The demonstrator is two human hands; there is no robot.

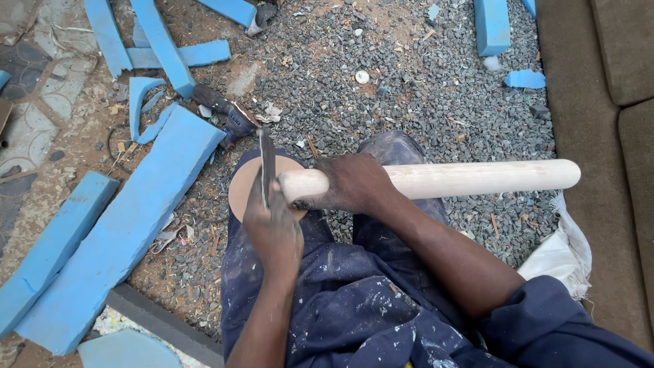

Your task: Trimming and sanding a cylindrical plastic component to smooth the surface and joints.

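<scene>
While the right hand (354, 182) grips the wooden pole (470, 178), the left hand (272, 228) clasps a blade (267, 163) (pointing twelve o'clock) at its rounded tip; shaping seems underway, needing steady short strokes.

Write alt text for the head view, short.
Seen from above, the right hand grips a pale wooden rod across the lap while the left hand holds a blade at its end. Blue foam offcuts lie on gravel.
</scene>
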